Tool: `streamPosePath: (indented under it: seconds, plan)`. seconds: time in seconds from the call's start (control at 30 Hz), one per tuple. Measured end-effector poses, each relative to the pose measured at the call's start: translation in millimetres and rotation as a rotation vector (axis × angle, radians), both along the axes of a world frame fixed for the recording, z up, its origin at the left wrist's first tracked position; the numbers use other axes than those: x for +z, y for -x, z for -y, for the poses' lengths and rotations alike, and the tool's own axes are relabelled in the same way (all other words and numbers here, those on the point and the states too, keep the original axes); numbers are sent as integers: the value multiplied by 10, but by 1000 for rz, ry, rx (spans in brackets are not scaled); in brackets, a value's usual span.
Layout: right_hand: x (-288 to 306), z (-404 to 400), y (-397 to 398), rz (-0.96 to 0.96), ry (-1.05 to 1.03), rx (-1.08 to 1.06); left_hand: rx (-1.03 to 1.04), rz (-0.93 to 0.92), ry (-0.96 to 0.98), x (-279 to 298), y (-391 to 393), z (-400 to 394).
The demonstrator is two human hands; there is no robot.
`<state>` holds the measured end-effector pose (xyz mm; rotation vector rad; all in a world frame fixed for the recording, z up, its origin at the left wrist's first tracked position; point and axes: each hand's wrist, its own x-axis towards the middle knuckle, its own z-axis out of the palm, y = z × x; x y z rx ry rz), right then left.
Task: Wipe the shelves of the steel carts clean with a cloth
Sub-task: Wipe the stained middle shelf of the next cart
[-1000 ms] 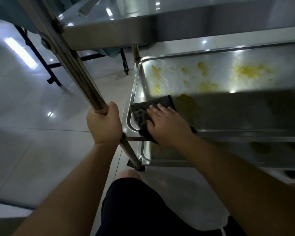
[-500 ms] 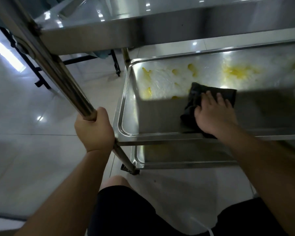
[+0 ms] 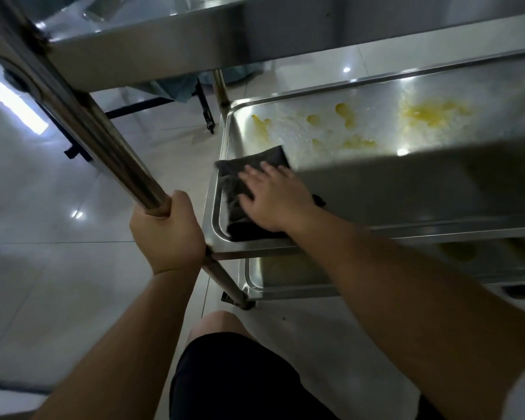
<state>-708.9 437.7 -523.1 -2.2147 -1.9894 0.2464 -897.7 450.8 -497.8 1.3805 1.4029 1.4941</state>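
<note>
Right hand and cloth back at the shelf's near-left corner.

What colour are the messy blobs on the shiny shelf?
Yellow. The blobs lie on the steel shelf beyond the dark cloth, seen from the head camera.

Dark grey cloth crumpled in near-left corner of yellow-stained steel middle shelf

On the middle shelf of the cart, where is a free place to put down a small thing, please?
Middle shelf: the shaded strip right of the right hand, below the yellow stains, shows bare steel. The near-left corner is taken by the dark cloth. The left hand grips the cart post.
</note>
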Motion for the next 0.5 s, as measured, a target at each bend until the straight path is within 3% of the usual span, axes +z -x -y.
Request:
streamPosePath:
  seconds: [0.27, 0.4, 0.5]
  plan:
    - [-36, 840, -1887, 90, 0, -713, 14, 22, 7, 103, -57, 95]
    - [-16, 585, -1706, -12, 125, -934, 18, 37, 8, 92, -68, 91]
    - [12, 175, -1230, -48, 110, -807, -3, 60, 15, 92, -66, 108]
